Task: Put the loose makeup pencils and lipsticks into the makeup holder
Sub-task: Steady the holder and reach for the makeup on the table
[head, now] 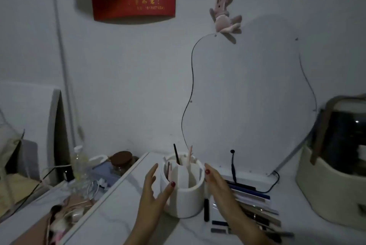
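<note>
At the near edge of the white table, right of centre, the loose pencils lie in a flat heap, long axes running roughly left to right and fanned a little. A black pen-like stick lies apart from the heap, axis pointing away from the person, just beside the holder's base. Two short dark pieces sit nearer, probably lipsticks or caps; too blurred to say.

Right hand: fingers spread, empty, palm facing the holder, forearm lying over the heap. The heap is below and to the right of its fingers, so this hand is clearly the nearer one for a pick. Judgement: a grasp across a pencil's short axis needs the wrist turned down and outward.

Left hand: fingers apart, empty, thumb close to the holder wall, contact uncertain.

Between the hands, the holder: white, round, upright, divided into compartments. Already standing in it are a dark stick and a pale pink one, both in rear compartments; front compartment looks empty
</note>
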